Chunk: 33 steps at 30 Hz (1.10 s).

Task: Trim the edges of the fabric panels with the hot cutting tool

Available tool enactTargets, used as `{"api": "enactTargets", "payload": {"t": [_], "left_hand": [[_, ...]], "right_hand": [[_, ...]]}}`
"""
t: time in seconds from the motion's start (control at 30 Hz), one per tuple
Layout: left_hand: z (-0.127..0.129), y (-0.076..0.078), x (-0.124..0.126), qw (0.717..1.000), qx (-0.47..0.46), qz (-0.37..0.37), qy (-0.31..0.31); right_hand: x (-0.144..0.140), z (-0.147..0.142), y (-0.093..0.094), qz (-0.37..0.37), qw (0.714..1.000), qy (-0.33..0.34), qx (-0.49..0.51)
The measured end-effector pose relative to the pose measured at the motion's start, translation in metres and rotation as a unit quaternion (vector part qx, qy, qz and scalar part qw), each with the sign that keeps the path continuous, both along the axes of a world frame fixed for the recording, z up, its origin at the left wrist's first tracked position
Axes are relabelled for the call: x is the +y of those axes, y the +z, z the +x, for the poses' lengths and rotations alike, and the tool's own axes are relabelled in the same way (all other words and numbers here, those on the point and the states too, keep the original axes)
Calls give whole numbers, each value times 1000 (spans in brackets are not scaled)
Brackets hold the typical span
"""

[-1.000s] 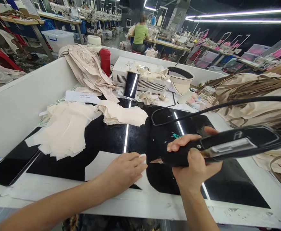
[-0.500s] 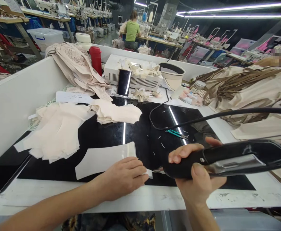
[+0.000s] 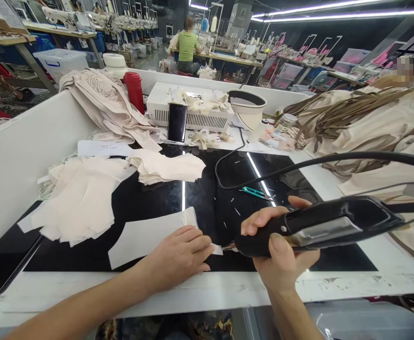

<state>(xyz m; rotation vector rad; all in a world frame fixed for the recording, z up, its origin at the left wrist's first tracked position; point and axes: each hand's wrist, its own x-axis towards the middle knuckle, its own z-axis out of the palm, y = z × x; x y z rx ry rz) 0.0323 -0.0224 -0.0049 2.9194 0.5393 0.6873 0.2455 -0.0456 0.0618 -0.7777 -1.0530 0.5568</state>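
A pale cut fabric piece (image 3: 139, 236) lies on the glossy black board (image 3: 203, 208), with a beige band (image 3: 190, 217) along its right end. Over that end my left hand (image 3: 182, 252) is closed, pressing it down with bent fingers held together. A narrow pale end (image 3: 218, 250) sticks out past the fingertips. My right hand (image 3: 281, 255) is wrapped round a thick black corded tool (image 3: 320, 224). The tool's slim metal tip (image 3: 230, 246) points left and meets or nearly meets that narrow end; contact is hard to tell.
Fabric pieces are piled at left (image 3: 79, 198) and behind (image 3: 171, 167). Teal thread snips (image 3: 255, 192) lie among scraps. A black cable (image 3: 285, 169) arcs above the board's right. Behind stand a phone (image 3: 177, 123), a white vented box (image 3: 157, 101) and a red bottle (image 3: 134, 92).
The view has shifted slightly. My right hand and the tool have moved a little left, bringing the tip close against the narrow end. My left hand stays on the fabric.
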Motion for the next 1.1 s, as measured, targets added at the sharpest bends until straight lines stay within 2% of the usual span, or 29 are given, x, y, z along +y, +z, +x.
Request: {"api": "enactTargets", "payload": {"t": [0.73,1.1], "left_hand": [[-8,2,8,1000,7,-6,-14],[-9,3,9,1000,16,-7,-20]], "right_hand": [[7,-6,-4,25,999,27,16],[9,-6,-6,20,1000,5,8]]}}
